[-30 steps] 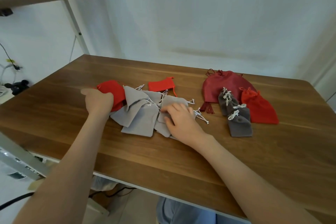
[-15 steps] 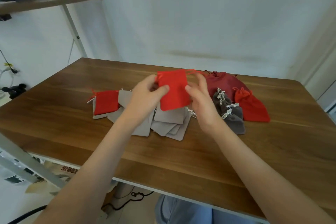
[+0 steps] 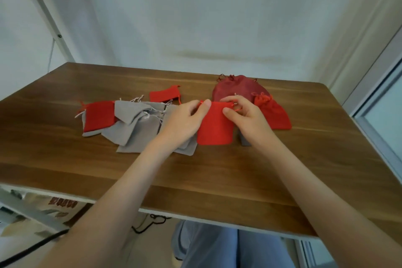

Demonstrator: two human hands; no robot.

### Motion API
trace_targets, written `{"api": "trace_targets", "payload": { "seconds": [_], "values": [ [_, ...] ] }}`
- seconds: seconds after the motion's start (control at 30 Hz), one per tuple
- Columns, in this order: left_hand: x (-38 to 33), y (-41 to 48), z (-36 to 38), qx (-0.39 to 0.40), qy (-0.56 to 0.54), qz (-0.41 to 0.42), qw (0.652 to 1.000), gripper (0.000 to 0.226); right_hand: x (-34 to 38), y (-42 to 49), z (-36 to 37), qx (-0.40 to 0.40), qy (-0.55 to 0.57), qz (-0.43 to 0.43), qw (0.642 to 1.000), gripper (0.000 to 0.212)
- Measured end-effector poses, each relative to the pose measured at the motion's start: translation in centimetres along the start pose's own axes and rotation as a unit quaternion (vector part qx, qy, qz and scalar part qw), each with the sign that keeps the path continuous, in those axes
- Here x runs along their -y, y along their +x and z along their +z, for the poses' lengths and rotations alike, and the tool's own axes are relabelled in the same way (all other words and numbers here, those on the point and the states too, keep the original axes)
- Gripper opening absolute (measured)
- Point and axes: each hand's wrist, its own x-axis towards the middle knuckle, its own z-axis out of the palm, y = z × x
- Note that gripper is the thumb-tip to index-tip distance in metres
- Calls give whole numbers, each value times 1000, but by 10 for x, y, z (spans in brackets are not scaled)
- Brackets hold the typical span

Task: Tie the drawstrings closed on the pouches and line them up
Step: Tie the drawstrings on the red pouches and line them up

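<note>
Over the middle of the wooden table (image 3: 217, 176), both forearms reached forward and converged on a red pouch (image 3: 214, 128). The left hand (image 3: 185, 122) pinched its upper left corner between thumb and curled fingers, and the right hand (image 3: 245, 117) pinched the upper right corner likewise. Flat grey pouches (image 3: 134, 124) lay heaped just left of it.

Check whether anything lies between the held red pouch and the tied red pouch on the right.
Nothing visible. The left hand and right hand pinch the red pouch at its top corners; the tied red pouch lies just beyond the right hand.
</note>
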Motion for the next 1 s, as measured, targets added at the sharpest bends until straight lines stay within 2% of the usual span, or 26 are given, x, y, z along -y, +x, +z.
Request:
{"api": "trace_targets", "payload": {
  "seconds": [0.07, 0.17, 0.33, 0.47, 0.57, 0.7, 0.8, 0.9, 1.0],
  "values": [
    [7, -1, -4, -19, 42, -19, 999, 54, 2, -2, 4, 1, 0, 10, 1000, 17],
    [16, -6, -10, -27, 57, -45, 997, 49, 5, -9, 8, 16, -16, 27, 999, 24],
    [21, -18, -11, -38, 96, -30, 994, 51, -1, -21, 1, 22, -127, 13, 992, 16],
    [32, -27, -4, -4, 39, -9, 999, 50, -7, -31, -13, -8, -131, 25, 991, 23],
    [45, -31, -6, -15, -5, -21, 1000, 46, -10, -43, -36, -53, -130, 31, 990, 30],
    [44, -33, -4, 11, 22, -7, 1000, 47, -16, -54, -58, -31, -167, 32, 985, 31],
    [29, -31, -1, 41, 66, -6, 997, 44, -15, -56, -61, -16, -120, 25, 992, 25],
    [19, -26, 3, 76, 82, 3, 994, 39, -10, -55, -57, -8, -44, 34, 998, 9],
    [14, -22, 11, 61, 86, 25, 994, 33, -6, -55, -47, 26, 2, 30, 999, 17]
  ]
}}
